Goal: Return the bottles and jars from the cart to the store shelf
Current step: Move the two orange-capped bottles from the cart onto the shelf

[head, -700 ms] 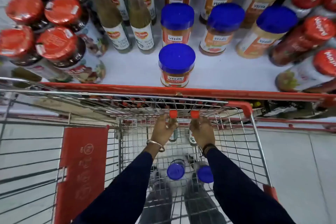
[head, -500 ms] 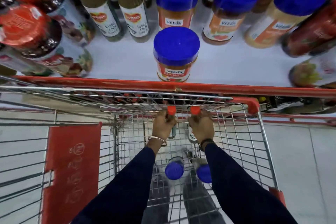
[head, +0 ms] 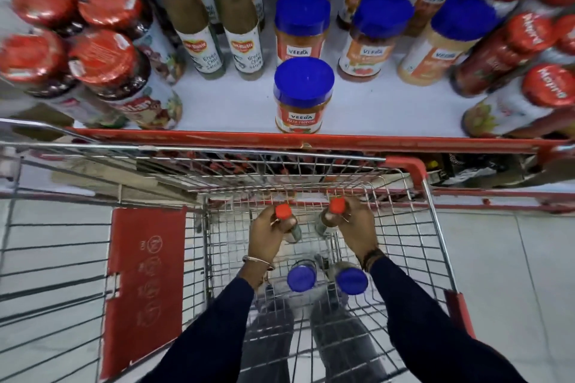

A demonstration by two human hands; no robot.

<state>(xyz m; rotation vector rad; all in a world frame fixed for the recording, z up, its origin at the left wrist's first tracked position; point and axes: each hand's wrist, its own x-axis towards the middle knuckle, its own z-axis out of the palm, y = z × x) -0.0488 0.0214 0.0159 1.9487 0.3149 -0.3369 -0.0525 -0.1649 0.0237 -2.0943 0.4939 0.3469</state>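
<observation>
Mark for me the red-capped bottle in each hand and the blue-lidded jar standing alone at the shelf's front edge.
Left-hand bottle [head: 283, 212], head view, on its red cap.
Right-hand bottle [head: 337, 205], head view, on its red cap.
Front pizza topping jar [head: 304, 79], head view, on its blue lid.

We've got red caps [head: 283, 211] on our two bottles, blue lids [head: 301, 278] in the silver wire cart [head: 435, 227], white shelf [head: 233, 102] edged red.

Front blue-lidded orange jar [head: 299, 102] at shelf edge: label reads "VEEDA", "PIZZA TOPPING" beneath. Blue-lidded jars behind [head: 370, 40]: "VEEDA", smaller print unreadable. Two tall green glass bottles with red caps [head: 241, 37]: red logo blurred, "Green Chilli Sauce" partly legible. Red jar lids at right [head: 547, 88]: white script, unclear.
</observation>
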